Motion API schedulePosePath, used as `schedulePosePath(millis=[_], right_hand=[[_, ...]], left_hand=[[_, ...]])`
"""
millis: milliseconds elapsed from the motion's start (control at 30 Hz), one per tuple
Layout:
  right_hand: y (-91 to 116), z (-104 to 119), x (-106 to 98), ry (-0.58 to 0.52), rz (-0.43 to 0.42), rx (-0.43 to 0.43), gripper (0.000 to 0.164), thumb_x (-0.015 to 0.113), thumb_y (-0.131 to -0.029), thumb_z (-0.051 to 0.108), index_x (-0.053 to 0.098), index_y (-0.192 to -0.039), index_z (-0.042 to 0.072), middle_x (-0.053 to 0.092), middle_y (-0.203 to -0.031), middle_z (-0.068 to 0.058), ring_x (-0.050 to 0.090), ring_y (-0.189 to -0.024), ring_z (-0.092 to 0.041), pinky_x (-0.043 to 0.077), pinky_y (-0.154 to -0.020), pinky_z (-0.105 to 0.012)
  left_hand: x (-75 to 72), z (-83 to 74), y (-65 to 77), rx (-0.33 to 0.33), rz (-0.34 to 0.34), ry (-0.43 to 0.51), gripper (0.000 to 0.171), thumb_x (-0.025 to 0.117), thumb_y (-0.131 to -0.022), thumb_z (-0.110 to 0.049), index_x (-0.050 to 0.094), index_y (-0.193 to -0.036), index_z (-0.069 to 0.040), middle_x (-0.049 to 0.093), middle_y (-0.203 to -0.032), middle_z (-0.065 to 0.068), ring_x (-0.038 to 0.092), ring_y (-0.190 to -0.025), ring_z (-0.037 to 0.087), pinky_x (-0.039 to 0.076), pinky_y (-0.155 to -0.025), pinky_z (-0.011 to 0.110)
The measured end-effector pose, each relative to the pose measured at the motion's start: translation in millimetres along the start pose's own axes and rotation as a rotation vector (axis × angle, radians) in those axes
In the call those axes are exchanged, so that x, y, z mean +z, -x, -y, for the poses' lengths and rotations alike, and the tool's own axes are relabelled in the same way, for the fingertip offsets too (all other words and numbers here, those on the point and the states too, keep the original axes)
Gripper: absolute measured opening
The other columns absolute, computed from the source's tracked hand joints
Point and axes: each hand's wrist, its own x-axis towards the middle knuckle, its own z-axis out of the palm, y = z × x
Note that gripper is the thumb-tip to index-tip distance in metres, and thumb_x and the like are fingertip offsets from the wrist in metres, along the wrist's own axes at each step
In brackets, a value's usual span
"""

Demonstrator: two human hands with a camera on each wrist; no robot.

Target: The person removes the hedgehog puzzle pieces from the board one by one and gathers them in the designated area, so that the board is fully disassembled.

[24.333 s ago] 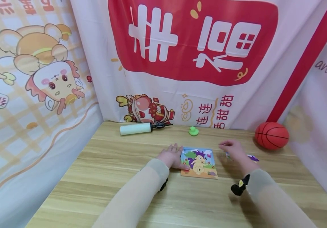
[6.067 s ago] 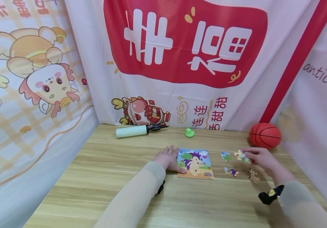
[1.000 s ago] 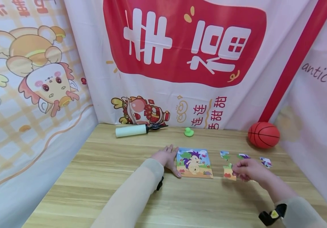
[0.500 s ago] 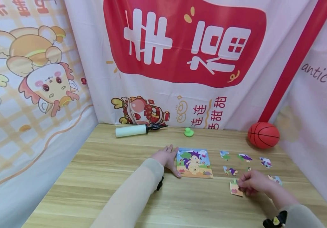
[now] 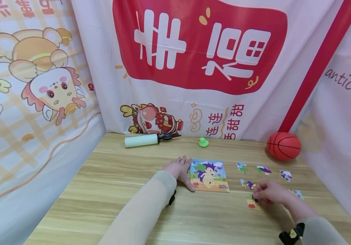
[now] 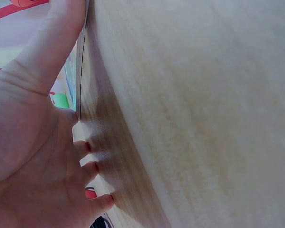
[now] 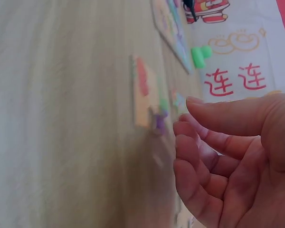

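A square hedgehog puzzle board lies flat on the table. My left hand rests at its left edge, fingers spread and thumb along the lower left corner. In the left wrist view, the palm and fingertips show beside the board's edge. Right of the board, an orange and green puzzle piece with a red patch lies on the wood. My right hand is just beside it, fingers loosely curled. In the right wrist view, the puzzle piece shows apart from the thumb and fingers, which hold nothing.
Several puzzle pieces are spread right of the board, including a purple one and a blue-cornered one. Behind stand a green toy duck, a hand pump and a red basketball. Printed cloth hangs around the table.
My right hand has brought the orange piece down toward the near side, below the other pieces. Tilted half a second ago, it now lies flat, let go. The left hand stays put.
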Motion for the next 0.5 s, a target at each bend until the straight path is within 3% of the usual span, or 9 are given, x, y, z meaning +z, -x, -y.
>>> schedulePosePath(millis=[300,367,500], right_hand=[[-26.7,49.2,-5.1,0.038,-0.009,-0.092,0.016,0.073,-0.090,0.014,0.065,-0.097,0.002,0.060,-0.080,-0.008,0.056,-0.063,-0.022,0.053,-0.059,-0.037],[-34.9,59.8,-1.7,0.033,-0.021,-0.094,0.017,0.073,-0.090,0.014,0.065,-0.098,0.002,0.060,-0.081,-0.009,0.057,-0.064,-0.022,0.054,-0.059,-0.038],[-52.2,71.6,14.8,0.008,-0.030,-0.149,0.020,0.073,-0.090,0.011,0.064,-0.103,0.000,0.058,-0.082,-0.009,0.057,-0.065,-0.023,0.051,-0.057,-0.037]], left_hand=[[-8.3,-7.7,27.1,0.027,-0.016,0.026,0.133,0.081,-0.057,-0.072,0.012,-0.161,-0.025,0.004,-0.165,0.008,0.003,-0.150,0.030,0.013,-0.118,0.049],[-9.1,-7.5,27.7,0.035,-0.019,0.021,0.134,0.081,-0.057,-0.072,0.011,-0.161,-0.024,0.003,-0.165,0.009,0.003,-0.150,0.031,0.011,-0.118,0.048],[-4.7,-3.9,14.0,0.036,-0.011,0.011,0.139,0.081,-0.053,-0.075,0.009,-0.161,-0.025,0.002,-0.165,0.009,0.001,-0.150,0.031,0.008,-0.118,0.050]])
